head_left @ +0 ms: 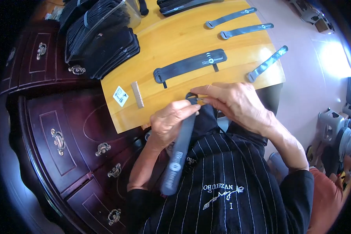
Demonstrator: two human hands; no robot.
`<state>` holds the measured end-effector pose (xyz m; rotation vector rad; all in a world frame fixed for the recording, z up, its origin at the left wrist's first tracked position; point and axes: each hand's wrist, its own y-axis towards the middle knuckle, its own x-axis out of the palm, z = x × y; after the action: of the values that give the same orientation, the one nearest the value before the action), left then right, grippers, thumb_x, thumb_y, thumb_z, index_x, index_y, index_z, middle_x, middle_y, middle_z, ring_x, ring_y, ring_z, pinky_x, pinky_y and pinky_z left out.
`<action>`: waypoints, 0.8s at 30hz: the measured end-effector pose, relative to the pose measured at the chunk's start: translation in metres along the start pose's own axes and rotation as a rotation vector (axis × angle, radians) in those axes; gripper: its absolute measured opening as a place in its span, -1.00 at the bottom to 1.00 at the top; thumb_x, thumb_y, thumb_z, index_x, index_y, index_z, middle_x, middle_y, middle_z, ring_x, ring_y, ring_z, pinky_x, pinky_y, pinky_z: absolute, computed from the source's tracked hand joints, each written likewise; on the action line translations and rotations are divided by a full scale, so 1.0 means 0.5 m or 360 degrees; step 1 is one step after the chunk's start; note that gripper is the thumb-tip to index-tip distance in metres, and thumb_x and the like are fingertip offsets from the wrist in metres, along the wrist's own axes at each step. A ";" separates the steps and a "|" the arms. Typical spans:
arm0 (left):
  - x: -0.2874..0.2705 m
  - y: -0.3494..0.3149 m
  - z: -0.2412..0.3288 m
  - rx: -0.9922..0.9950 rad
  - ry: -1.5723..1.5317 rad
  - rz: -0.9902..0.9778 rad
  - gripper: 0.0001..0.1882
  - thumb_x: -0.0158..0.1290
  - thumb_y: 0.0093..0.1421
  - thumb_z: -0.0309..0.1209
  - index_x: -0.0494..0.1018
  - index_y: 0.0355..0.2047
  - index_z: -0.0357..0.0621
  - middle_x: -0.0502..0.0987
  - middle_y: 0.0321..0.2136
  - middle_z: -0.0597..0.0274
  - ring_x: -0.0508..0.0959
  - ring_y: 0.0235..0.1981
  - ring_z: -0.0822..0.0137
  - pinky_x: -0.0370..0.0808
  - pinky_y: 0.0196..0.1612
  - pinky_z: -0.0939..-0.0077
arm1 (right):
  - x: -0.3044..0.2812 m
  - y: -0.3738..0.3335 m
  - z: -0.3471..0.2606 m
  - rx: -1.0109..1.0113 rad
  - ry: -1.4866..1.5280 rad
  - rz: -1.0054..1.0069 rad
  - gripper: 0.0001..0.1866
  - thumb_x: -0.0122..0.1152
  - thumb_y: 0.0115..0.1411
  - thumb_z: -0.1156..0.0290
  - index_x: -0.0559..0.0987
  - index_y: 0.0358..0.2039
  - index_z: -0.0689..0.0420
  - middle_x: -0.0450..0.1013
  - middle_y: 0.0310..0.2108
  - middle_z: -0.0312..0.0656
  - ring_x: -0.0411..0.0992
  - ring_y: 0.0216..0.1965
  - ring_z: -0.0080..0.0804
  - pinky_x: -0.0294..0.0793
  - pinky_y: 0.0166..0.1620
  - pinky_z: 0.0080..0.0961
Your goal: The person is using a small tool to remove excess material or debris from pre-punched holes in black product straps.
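Observation:
A long grey storage strap hangs down in front of my chest, its looped end uppermost. Near that end my left hand is closed on it, thumb and fingers pinching the band. My right hand pinches at the looped end from the other side, index finger on the loop. Something small and shiny shows between the fingertips, too small to name. Beyond my hands, a wider dark strap lies on the yellow table, with two short black tabs sticking out below it.
Three grey straps lie along the table's right side. Stacked black straps and a clear bin of more stand at far left. A white label and a brown strip are nearby. Dark drawers border the left; a person is at lower right.

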<state>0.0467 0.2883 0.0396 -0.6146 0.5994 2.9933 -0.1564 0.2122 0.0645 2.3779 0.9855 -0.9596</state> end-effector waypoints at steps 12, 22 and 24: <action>0.001 0.013 0.000 0.0176 0.0063 -0.0053 -0.83 0.06 0.12 -0.63 0.54 -0.26 -0.33 0.50 -0.37 0.13 0.55 -0.53 0.46 0.48 -0.53 0.70 | -0.005 -0.002 -0.002 0.0012 -0.0122 -0.0087 -0.66 0.13 0.15 0.33 0.53 -0.03 -0.07 0.45 -0.46 -0.27 0.52 -0.40 -0.29 0.53 -0.33 -0.38; 0.085 0.004 0.004 -0.0222 -0.0719 0.0763 -0.59 0.20 0.04 -0.59 0.33 -0.11 -0.32 0.38 -0.18 -0.05 0.54 -0.54 0.37 0.48 -0.49 0.67 | -0.036 -0.040 -0.077 0.0227 -0.0270 0.0151 -0.67 0.19 0.09 0.38 0.54 -0.08 0.04 0.38 -0.52 -0.27 0.49 -0.52 -0.32 0.49 -0.48 -0.47; 0.080 0.003 0.020 -0.0208 -0.0769 0.0447 -0.42 0.31 -0.10 -0.64 0.32 -0.05 -0.23 0.28 -0.03 0.05 0.56 -0.29 0.31 0.56 -0.26 0.50 | -0.042 -0.043 -0.089 0.0244 -0.0318 0.0148 -0.67 0.20 0.06 0.40 0.54 -0.11 0.08 0.35 -0.52 -0.27 0.49 -0.54 -0.35 0.49 -0.50 -0.53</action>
<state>0.0058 0.2885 0.0332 0.2176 0.4878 3.2721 -0.1632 0.2426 0.1084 2.3690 0.7444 -1.2480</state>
